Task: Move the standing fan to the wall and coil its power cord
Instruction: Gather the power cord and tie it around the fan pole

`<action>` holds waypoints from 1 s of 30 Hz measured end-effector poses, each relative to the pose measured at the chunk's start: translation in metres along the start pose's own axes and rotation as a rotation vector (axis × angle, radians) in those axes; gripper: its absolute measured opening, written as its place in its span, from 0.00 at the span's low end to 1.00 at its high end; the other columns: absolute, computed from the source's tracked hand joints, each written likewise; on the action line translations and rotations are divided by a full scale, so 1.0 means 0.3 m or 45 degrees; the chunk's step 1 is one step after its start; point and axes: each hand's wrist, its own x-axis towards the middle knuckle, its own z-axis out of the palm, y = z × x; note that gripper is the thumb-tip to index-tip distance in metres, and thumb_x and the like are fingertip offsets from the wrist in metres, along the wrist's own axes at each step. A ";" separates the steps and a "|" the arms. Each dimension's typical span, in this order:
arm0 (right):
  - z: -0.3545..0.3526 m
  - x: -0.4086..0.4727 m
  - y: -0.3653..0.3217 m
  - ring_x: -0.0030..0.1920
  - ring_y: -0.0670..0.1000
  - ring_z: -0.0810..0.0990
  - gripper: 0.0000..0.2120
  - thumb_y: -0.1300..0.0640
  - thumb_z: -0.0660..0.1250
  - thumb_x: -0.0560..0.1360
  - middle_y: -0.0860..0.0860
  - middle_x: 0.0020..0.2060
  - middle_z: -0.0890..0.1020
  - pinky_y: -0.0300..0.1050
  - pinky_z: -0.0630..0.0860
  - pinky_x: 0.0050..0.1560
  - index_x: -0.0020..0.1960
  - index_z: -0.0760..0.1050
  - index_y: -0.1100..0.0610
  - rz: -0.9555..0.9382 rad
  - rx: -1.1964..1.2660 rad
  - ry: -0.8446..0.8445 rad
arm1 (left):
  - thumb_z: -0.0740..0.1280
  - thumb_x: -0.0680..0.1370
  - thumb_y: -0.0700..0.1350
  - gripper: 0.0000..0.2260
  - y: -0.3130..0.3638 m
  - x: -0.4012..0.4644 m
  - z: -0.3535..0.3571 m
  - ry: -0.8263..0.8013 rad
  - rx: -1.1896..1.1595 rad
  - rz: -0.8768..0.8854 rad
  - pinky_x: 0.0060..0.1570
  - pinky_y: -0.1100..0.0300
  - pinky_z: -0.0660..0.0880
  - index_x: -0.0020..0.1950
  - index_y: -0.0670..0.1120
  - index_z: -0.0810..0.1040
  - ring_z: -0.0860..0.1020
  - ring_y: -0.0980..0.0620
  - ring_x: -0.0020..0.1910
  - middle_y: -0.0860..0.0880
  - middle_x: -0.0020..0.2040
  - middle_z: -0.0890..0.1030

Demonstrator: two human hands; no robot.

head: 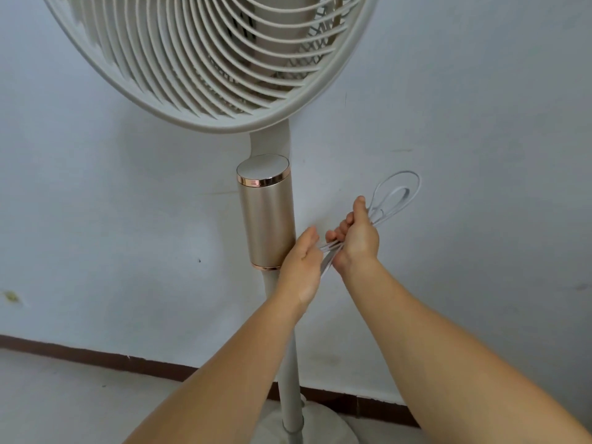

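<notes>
The standing fan (266, 216) stands close to the white wall, its cream grille at the top and a gold cylinder on the pole. A white power cord (395, 193) is gathered into loops. My right hand (355, 235) grips the bundle, with the loops sticking out up and to the right. My left hand (302, 261) is beside the gold cylinder with its fingers curled toward cord strands that run between the two hands; the plug is hidden.
The white wall (480, 123) fills the background, with a dark brown skirting strip (96, 355) along the pale floor. The fan's round base (320, 421) sits on the floor between my forearms.
</notes>
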 end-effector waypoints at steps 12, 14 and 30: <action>-0.004 -0.008 -0.033 0.21 0.50 0.61 0.27 0.52 0.60 0.77 0.49 0.16 0.62 0.43 0.69 0.30 0.21 0.57 0.53 0.004 -0.019 -0.317 | 0.51 0.81 0.51 0.21 -0.015 -0.048 0.120 0.234 -0.285 -0.497 0.52 0.53 0.74 0.40 0.44 0.79 0.78 0.49 0.43 0.46 0.41 0.81; -0.022 -0.023 -0.046 0.24 0.52 0.67 0.27 0.51 0.59 0.77 0.52 0.18 0.69 0.47 0.73 0.40 0.22 0.58 0.55 0.024 -0.120 -0.343 | 0.48 0.82 0.55 0.23 -0.009 -0.033 0.135 0.112 -0.485 -0.620 0.57 0.53 0.72 0.56 0.44 0.77 0.78 0.51 0.54 0.47 0.54 0.81; -0.154 -0.109 -0.097 0.31 0.51 0.76 0.20 0.47 0.66 0.73 0.52 0.28 0.80 0.39 0.71 0.32 0.25 0.76 0.54 0.025 -0.691 -0.203 | 0.56 0.81 0.51 0.12 0.054 0.003 0.169 0.083 -1.156 -0.780 0.52 0.63 0.68 0.52 0.52 0.79 0.77 0.58 0.45 0.54 0.51 0.82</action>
